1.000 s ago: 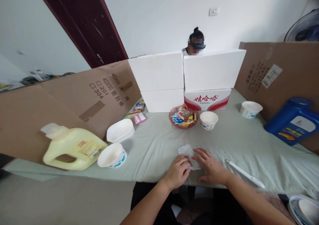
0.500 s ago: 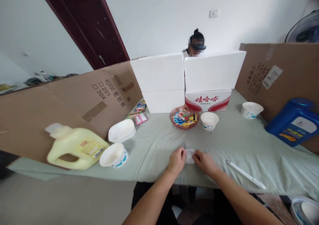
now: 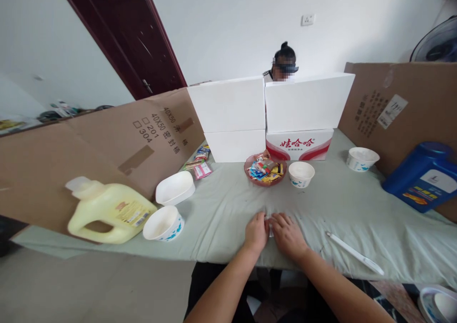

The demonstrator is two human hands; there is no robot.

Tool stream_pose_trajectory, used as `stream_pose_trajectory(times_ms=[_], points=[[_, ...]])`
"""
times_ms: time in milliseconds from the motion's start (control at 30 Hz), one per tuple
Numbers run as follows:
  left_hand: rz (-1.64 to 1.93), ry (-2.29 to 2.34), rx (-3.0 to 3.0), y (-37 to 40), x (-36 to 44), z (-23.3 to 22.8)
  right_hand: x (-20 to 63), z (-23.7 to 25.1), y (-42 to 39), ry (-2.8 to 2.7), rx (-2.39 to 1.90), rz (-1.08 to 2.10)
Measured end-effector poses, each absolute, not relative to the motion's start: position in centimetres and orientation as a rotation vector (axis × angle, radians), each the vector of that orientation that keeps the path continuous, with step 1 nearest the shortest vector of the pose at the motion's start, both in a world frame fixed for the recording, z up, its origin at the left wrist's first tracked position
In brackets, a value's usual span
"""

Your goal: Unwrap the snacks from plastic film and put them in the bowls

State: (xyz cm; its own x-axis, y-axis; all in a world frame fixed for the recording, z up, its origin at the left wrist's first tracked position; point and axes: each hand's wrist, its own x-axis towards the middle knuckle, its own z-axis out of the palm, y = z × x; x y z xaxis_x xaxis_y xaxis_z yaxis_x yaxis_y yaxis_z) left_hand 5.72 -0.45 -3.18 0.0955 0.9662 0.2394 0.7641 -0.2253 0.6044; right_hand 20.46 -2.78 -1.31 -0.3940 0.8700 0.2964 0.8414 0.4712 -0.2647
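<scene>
Both hands lie side by side at the near edge of the bench (image 3: 221, 208), palms down, thumbs nearly touching. Left hand (image 3: 256, 231): fingers curled, its grip narrow, tips pressed onto a small clear plastic wrapper (image 3: 270, 221). Right hand (image 3: 286, 235): fingers flatter and a little spread, index and thumb also on the wrapper; grip narrow. The wrapper is almost wholly hidden between and under the two hands; only a thin, crinkled, translucent sliver shows in the gap at the fingertips, lying flat on the cloth. Whether either hand pinches it or merely presses it down, cannot tell. Bench surface: pale grey-green cloth, soft, with shallow wrinkles. Right of the right hand, apart from it, a long slim white stick-shaped tool (image 3: 354, 259) lies at a slant. Left of the hands, well apart: a white paper bowl (image 3: 163, 223) with blue print, a plain white oval bowl (image 3: 174, 187) behind it, and a pale yellow plastic jug (image 3: 107, 211) lying on its side, handle down. Beyond the hands: a reddish round dish of coloured sachets (image 3: 264, 169), and just beside it a second paper cup-bowl (image 3: 301, 174); a third (image 3: 362, 158) stands farther right. A blue plastic jug (image 3: 423, 175) leans against brown cardboard sheets (image 3: 107, 146) that wall the bench. White foam boxes (image 3: 264, 106) are stacked at the far edge, one bottom carton printed red. Another person's head (image 3: 284, 65) shows above the boxes.
</scene>
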Motion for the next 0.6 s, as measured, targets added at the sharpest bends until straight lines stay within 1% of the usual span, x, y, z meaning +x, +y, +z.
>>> stream_pose_trajectory(times_ms=[67,200,400,500,600], points=[[0.854,1.752,2.115,-0.5,5.8,-2.9,20.5,-1.7,-3.2,-2.384,-1.380,0.098],[0.893,1.838,2.251,-0.7,5.7,-2.3,20.8,-2.0,-3.7,-2.300,-1.476,0.099],[1.013,1.667,2.350,-0.4,5.3,-2.4,22.0,-2.0,-3.0,-2.045,-1.618,0.151],[1.091,1.481,2.308,-0.5,5.0,-2.9,22.5,-2.2,-2.1,-1.838,-1.559,0.344],[1.122,1.295,2.244,-0.7,4.7,-3.1,22.5,-2.2,-1.2,-1.713,-1.466,0.736]])
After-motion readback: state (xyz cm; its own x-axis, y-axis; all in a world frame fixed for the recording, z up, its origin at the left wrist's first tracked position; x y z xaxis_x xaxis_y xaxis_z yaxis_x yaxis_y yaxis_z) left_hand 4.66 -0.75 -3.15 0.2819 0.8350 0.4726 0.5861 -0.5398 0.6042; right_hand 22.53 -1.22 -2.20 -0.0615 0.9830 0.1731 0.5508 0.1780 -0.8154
